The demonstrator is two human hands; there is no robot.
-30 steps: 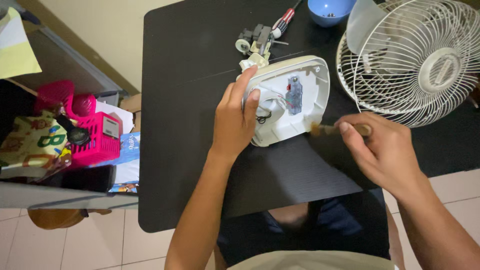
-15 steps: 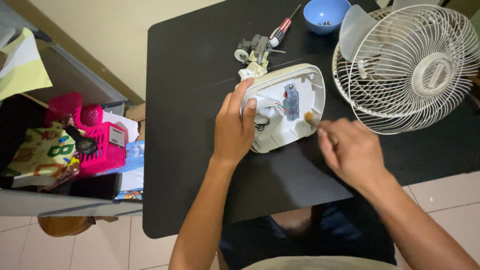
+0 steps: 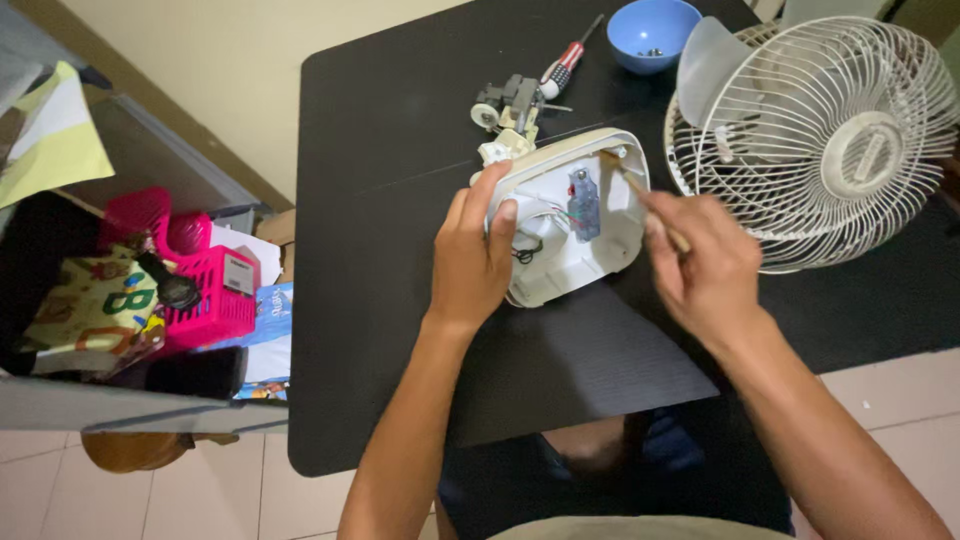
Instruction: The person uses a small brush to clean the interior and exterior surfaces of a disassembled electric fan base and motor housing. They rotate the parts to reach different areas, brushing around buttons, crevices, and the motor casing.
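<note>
One black worktop (image 3: 400, 330) carries everything, with bare surface open between the two forearms and to the left of the left hand (image 3: 468, 262). One white fan grille (image 3: 830, 135) lies just right of the right hand (image 3: 705, 268), its rim close to the knuckles. One white fan base shell (image 3: 570, 215) lies upturned between the hands; the left hand curls over its left edge, gripping it. The right hand is closed around one small brush (image 3: 640, 195), whose tip reaches inside the shell near the top rim. Beyond the hands lie one motor part (image 3: 510, 100), one red-handled screwdriver (image 3: 566, 60) and one blue bowl (image 3: 655, 32) near the far edge.
</note>
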